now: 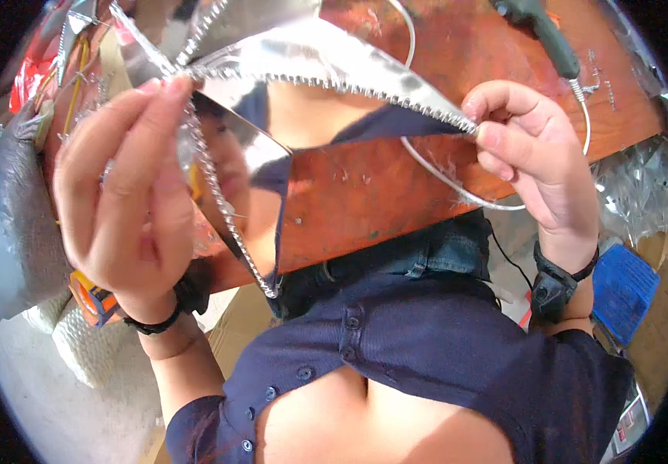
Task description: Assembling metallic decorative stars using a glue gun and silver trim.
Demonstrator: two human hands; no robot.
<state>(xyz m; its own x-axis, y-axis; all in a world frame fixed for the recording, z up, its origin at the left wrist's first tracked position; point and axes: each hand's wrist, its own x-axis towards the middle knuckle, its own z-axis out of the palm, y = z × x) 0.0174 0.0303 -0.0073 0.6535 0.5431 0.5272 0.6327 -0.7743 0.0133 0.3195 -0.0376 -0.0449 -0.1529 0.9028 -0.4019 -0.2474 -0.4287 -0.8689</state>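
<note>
- Head view: left hand at 9 o'clock, fingers curled, fingertips pinching the crimped seam of a shiny silver foil piece.
- Right hand at 3 o'clock, thumb and forefinger closed on the foil's pointed far tip.
- Foil stretched between both hands, 12 o'clock, above a reddish-brown wooden surface.
- White wire loop lying on the surface just under the right hand.
- Dark-handled tool at 1 o'clock, well apart from the foil.
- Blue box at 4 o'clock.
</note>
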